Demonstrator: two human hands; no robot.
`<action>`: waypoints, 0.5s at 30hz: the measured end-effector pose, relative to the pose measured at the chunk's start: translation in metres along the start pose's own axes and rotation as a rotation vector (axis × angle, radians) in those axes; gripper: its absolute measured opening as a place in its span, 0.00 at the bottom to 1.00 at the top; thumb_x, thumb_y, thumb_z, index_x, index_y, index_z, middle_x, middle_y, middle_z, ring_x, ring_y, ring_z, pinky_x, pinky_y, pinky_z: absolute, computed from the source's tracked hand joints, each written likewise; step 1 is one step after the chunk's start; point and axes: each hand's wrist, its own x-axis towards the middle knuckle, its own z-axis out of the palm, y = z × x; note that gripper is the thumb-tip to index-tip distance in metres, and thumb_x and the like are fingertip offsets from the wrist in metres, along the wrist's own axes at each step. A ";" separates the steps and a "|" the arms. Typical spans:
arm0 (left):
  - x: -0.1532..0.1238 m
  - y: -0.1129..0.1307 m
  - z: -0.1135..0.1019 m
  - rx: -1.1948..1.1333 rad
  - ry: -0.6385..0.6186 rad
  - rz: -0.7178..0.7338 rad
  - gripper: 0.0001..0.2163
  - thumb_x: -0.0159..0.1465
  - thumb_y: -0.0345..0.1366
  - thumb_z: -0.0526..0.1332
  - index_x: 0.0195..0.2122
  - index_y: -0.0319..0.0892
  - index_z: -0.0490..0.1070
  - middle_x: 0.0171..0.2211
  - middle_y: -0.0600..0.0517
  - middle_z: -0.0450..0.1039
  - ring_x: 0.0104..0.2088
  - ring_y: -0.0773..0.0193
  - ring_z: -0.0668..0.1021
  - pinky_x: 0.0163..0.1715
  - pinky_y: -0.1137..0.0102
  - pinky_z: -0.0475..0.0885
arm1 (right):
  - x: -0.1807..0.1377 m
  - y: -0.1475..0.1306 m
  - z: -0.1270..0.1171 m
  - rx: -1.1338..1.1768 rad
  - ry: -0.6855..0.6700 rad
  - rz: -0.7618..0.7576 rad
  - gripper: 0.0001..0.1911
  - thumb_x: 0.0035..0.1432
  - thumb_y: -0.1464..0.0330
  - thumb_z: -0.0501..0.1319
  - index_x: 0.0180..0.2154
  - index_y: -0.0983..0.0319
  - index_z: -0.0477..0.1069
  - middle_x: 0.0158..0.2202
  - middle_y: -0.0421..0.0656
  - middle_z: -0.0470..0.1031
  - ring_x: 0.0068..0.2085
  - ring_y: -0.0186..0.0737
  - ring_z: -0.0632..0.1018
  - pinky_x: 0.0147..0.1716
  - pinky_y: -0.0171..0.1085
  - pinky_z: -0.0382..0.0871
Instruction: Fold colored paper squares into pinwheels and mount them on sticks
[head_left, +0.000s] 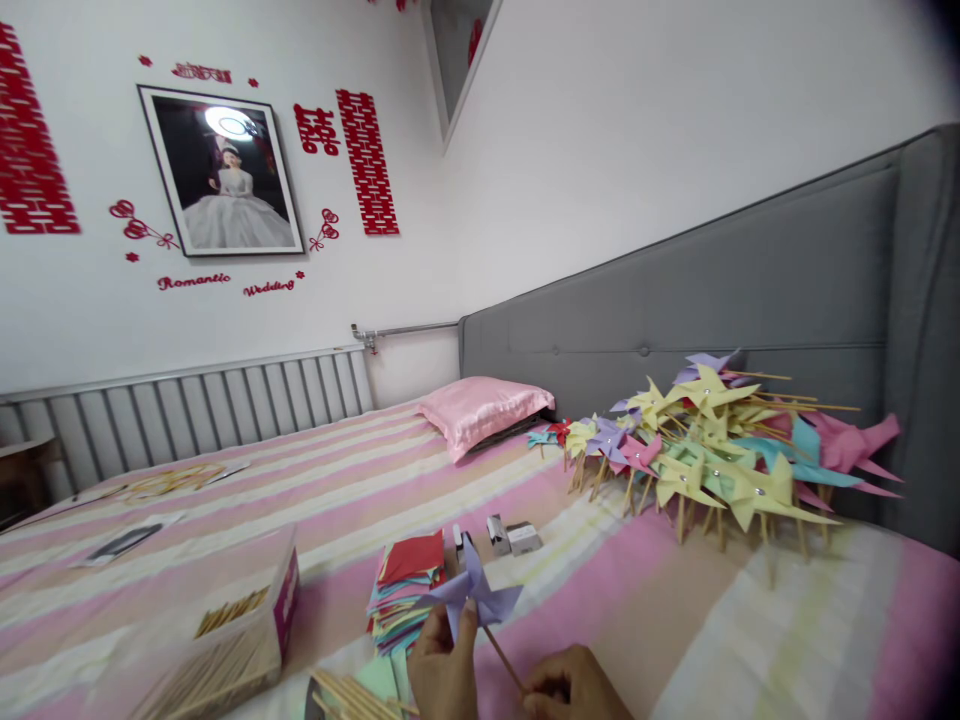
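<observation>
A purple paper pinwheel [491, 604] is held up low in the middle of the head view, its blades folded toward the centre. My left hand [444, 660] is closed on it, the thumb pressed on the middle of the blades. The fingers of my right hand [574, 685] are closed around the lower end of its wooden stick [504, 658]. Just behind the pinwheel stands a stack of coloured paper squares [405, 590] with red on top. Loose wooden sticks [352, 697] lie beside my left hand, near pale green paper [384, 677].
On the right, a heap of finished pinwheels [705, 450] leans by the grey headboard [675, 260]. A clear plastic box [289, 590] with sticks stands at left. Small white boxes [523, 539] lie beyond the paper stack. A pink pillow [487, 408] rests farther back on the striped bed [330, 480].
</observation>
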 end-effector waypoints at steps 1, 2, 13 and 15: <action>0.000 0.000 0.000 0.007 0.004 0.002 0.15 0.45 0.44 0.68 0.29 0.39 0.74 0.24 0.54 0.77 0.30 0.64 0.74 0.32 0.74 0.67 | 0.001 0.001 0.000 0.001 -0.001 0.002 0.08 0.40 0.74 0.60 0.20 0.62 0.79 0.13 0.36 0.71 0.19 0.34 0.68 0.18 0.30 0.54; 0.000 0.000 0.000 0.013 0.006 0.003 0.15 0.45 0.44 0.68 0.29 0.39 0.74 0.25 0.53 0.77 0.30 0.64 0.74 0.32 0.73 0.68 | 0.001 0.002 0.001 0.002 -0.003 0.005 0.08 0.40 0.75 0.60 0.20 0.62 0.79 0.13 0.35 0.71 0.19 0.34 0.68 0.18 0.30 0.54; 0.000 0.003 0.002 0.086 0.015 0.063 0.24 0.45 0.45 0.67 0.42 0.40 0.72 0.41 0.43 0.75 0.41 0.52 0.76 0.39 0.62 0.70 | 0.012 0.006 0.002 0.077 0.011 0.022 0.09 0.44 0.71 0.58 0.23 0.66 0.78 0.18 0.41 0.75 0.18 0.32 0.67 0.17 0.29 0.57; -0.001 0.005 0.000 0.099 0.093 0.074 0.22 0.46 0.46 0.66 0.40 0.39 0.73 0.38 0.44 0.76 0.39 0.53 0.76 0.38 0.62 0.71 | 0.011 0.007 0.001 0.106 0.013 0.040 0.11 0.47 0.68 0.58 0.25 0.67 0.76 0.20 0.42 0.76 0.17 0.31 0.67 0.14 0.28 0.56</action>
